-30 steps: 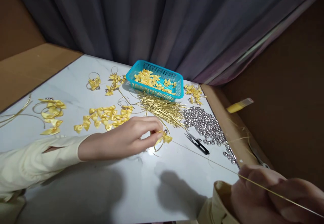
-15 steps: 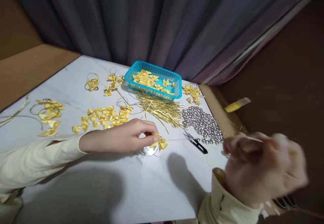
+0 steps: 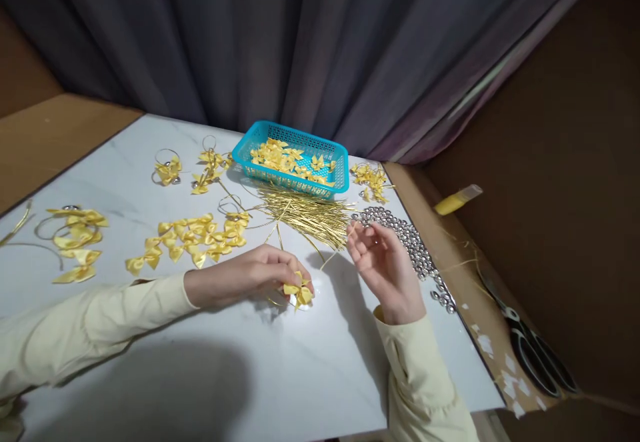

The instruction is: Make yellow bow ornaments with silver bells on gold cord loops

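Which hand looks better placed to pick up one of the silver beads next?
Probably the right hand: it is nearer the silver beads and looks partly open. The left hand is farther off and holds a yellow bow.

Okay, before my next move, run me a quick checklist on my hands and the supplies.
1. Left hand has a yellow bow in its fingers: ok.
2. Right hand free of any fine strand: cannot tell; thumb and fingers stand apart.
3. More bows in the blue basket: ok.
4. Gold strands laid out in front of the basket: ok.
5. Silver beads gathered in one tight pile: not ok, a few lie apart.
6. Large scissors on the white tabletop: not ok, they lie beyond its right edge.
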Demonstrator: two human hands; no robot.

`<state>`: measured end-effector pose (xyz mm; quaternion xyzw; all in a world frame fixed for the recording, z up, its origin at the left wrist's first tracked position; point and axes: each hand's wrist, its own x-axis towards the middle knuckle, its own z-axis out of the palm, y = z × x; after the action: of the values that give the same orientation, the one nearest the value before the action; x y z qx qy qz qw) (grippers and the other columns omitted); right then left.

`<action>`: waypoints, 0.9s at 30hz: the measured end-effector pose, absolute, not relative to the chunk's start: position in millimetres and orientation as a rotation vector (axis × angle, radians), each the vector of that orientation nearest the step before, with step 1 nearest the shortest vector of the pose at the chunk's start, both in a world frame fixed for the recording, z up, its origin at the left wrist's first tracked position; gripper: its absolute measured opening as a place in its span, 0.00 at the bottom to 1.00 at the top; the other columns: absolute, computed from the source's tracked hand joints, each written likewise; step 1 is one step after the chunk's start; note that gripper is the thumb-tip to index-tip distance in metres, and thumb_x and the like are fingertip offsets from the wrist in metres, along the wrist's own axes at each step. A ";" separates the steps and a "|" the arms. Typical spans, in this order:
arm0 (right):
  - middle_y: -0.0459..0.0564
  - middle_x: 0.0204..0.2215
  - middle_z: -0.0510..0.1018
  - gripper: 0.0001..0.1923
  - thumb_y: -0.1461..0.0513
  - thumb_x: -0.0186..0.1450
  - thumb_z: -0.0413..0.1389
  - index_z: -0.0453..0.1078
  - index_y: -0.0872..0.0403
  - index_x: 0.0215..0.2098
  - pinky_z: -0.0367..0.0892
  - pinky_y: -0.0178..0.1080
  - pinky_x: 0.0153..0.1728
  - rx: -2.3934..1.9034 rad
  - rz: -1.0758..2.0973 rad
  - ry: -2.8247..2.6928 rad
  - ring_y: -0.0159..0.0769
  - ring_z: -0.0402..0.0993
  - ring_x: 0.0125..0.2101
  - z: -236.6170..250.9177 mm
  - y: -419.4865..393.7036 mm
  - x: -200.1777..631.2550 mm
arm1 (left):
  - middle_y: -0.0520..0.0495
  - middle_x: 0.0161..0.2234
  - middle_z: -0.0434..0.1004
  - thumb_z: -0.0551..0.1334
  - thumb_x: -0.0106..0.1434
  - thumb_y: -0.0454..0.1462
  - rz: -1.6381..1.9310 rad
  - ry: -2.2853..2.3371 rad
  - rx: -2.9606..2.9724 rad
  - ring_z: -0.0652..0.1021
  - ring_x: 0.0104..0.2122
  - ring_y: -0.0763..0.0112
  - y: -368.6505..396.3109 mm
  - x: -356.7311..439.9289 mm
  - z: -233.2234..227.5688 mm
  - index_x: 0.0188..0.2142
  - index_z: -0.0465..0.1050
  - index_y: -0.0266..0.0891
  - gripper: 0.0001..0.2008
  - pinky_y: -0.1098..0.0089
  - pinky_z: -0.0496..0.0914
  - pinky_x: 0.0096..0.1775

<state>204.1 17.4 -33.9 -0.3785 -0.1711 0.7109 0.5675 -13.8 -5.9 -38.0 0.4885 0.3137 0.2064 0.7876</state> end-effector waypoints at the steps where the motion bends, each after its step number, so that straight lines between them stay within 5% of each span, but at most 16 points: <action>1: 0.48 0.25 0.80 0.12 0.66 0.57 0.58 0.65 0.57 0.17 0.74 0.30 0.34 -0.893 1.713 -0.362 0.30 0.79 0.30 -38.0 20.4 204.5 | 0.45 0.35 0.76 0.61 0.59 0.37 0.454 0.647 0.981 0.75 0.33 0.70 -6.6 -13.1 -42.1 0.29 0.72 0.35 0.06 0.72 0.65 0.35; 5: 0.47 0.21 0.78 0.16 0.70 0.59 0.55 0.60 0.55 0.16 0.74 0.27 0.30 -0.874 1.797 -0.258 0.26 0.78 0.27 -52.6 27.3 205.0 | 0.47 0.31 0.76 0.61 0.58 0.33 0.473 0.612 0.806 0.76 0.32 0.69 -8.7 -12.0 -53.5 0.29 0.66 0.36 0.04 0.71 0.65 0.34; 9: 0.42 0.16 0.72 0.18 0.69 0.63 0.51 0.56 0.54 0.17 0.70 0.25 0.25 -0.812 1.849 -0.248 0.22 0.72 0.20 -56.5 28.5 204.9 | 0.50 0.30 0.75 0.62 0.58 0.32 0.448 0.662 0.827 0.74 0.29 0.72 -8.2 -12.0 -56.7 0.40 0.67 0.39 0.10 0.72 0.63 0.32; 16: 0.33 0.09 0.48 0.22 0.60 0.66 0.52 0.50 0.53 0.17 0.48 0.24 0.10 -0.789 1.999 -0.520 0.20 0.42 0.09 -52.2 23.0 204.4 | 0.50 0.27 0.71 0.64 0.59 0.40 0.319 0.737 0.997 0.68 0.26 0.75 -6.4 -8.4 -54.4 0.34 0.75 0.34 0.09 0.73 0.60 0.28; 18: 0.33 0.10 0.50 0.17 0.59 0.64 0.55 0.57 0.54 0.21 0.43 0.24 0.10 -0.841 2.062 -0.636 0.20 0.41 0.11 -49.6 18.5 203.7 | 0.50 0.27 0.70 0.64 0.58 0.42 0.298 0.766 1.053 0.67 0.25 0.76 -5.8 -9.3 -52.1 0.35 0.75 0.35 0.11 0.73 0.59 0.28; 20: 0.35 0.14 0.61 0.08 0.61 0.61 0.59 0.65 0.54 0.34 0.43 0.24 0.12 -0.888 2.079 -0.745 0.20 0.45 0.13 -45.9 13.1 203.0 | 0.51 0.28 0.70 0.63 0.59 0.43 0.291 0.794 1.125 0.68 0.27 0.75 -4.6 -11.3 -48.2 0.37 0.73 0.37 0.11 0.73 0.60 0.29; 23: 0.41 0.31 0.71 0.33 0.64 0.56 0.63 0.55 0.43 0.56 0.53 0.26 0.18 -0.983 1.893 -1.201 0.21 0.55 0.19 -40.1 5.9 202.4 | 0.51 0.30 0.69 0.62 0.60 0.42 0.275 0.842 1.271 0.68 0.28 0.74 -1.3 -14.8 -39.8 0.42 0.70 0.39 0.12 0.73 0.61 0.30; 25: 0.44 0.38 0.71 0.33 0.63 0.55 0.64 0.58 0.44 0.56 0.57 0.29 0.23 -1.062 1.678 -1.626 0.23 0.57 0.22 -37.8 3.1 201.8 | 0.53 0.30 0.68 0.60 0.61 0.41 0.262 0.864 1.349 0.67 0.28 0.75 0.9 -16.7 -34.3 0.43 0.68 0.40 0.12 0.73 0.60 0.30; 27: 0.46 0.38 0.71 0.22 0.61 0.56 0.63 0.67 0.50 0.48 0.57 0.31 0.24 -1.115 1.522 -1.917 0.23 0.55 0.22 -37.6 2.0 200.5 | 0.54 0.28 0.67 0.59 0.62 0.41 0.249 0.883 1.390 0.66 0.26 0.75 2.5 -18.2 -30.8 0.43 0.66 0.40 0.12 0.73 0.59 0.28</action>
<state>200.5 2.0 -37.6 -0.4041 -0.6945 0.5514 0.2243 -18.2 2.5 -30.8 0.6175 0.3923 0.1105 0.6727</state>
